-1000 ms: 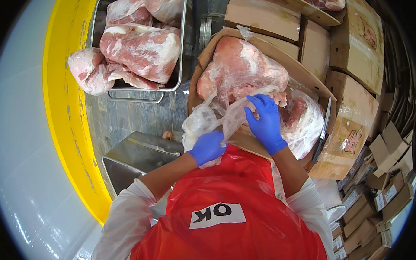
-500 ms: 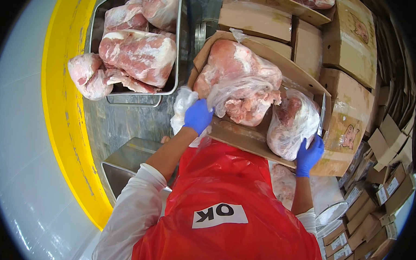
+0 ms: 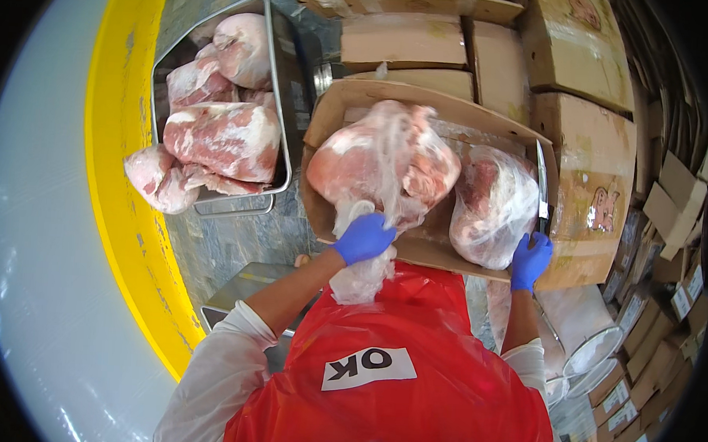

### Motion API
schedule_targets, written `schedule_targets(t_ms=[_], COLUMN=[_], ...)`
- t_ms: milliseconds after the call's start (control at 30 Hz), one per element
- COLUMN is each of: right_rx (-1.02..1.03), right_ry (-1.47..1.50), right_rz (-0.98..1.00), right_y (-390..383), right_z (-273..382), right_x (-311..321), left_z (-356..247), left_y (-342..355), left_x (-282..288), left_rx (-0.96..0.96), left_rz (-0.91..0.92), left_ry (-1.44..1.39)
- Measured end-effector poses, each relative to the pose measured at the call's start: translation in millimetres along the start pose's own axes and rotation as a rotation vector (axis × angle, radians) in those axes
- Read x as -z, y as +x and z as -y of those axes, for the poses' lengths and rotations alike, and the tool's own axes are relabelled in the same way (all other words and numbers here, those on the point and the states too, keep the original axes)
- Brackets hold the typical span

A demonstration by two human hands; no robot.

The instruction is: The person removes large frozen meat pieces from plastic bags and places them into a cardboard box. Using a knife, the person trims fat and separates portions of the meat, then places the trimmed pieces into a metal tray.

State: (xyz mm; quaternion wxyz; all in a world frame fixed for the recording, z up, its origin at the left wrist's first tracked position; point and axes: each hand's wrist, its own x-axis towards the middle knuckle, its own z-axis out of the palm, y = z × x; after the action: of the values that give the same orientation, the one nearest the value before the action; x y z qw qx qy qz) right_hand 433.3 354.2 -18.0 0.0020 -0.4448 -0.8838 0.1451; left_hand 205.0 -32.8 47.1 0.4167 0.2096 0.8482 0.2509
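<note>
Film (image 3: 365, 280), best held taut, is clenched in the left hand (image 3: 365, 238); the right hand (image 3: 531, 261) is curled by the knife (image 3: 542, 185), grip unclear.

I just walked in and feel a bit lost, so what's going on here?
A person in a red apron is working at an open box. The left hand grips plastic by the larger meat piece. The right hand is at the handle end of a knife, beside the wrapped piece; whether it grips the knife is unclear. More meat sits in the metal bin to the left.
</note>
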Motion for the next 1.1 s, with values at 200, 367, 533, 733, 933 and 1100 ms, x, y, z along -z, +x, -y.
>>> schedule_targets(t_ms=[200,367,533,733,933,1100], right_rx=[0.060,0.017,-0.011,-0.011,-0.038,-0.020], right_ry=[-0.073,0.046,-0.015,-0.024,-0.058,-0.182], right_rz=[-0.181,-0.071,-0.030,-0.006,-0.021,0.007], right_y=[23,25,17,23,32,43], right_z=[10,-12,-10,-11,-6,-11], right_x=[35,17,10,11,11,12], left_z=[-43,-1,-16,-7,-84,-76], left_y=[53,107,152,155,111,141], left_x=[85,128,149,150,97,76], left_rx=[0.053,-0.232,-0.036,-0.329,-0.522,-0.622], left_rz=[0.304,-0.148,-0.323,-0.342,-0.223,-0.109], left_ry=[-0.249,0.333,0.324,0.478,0.760,0.795])
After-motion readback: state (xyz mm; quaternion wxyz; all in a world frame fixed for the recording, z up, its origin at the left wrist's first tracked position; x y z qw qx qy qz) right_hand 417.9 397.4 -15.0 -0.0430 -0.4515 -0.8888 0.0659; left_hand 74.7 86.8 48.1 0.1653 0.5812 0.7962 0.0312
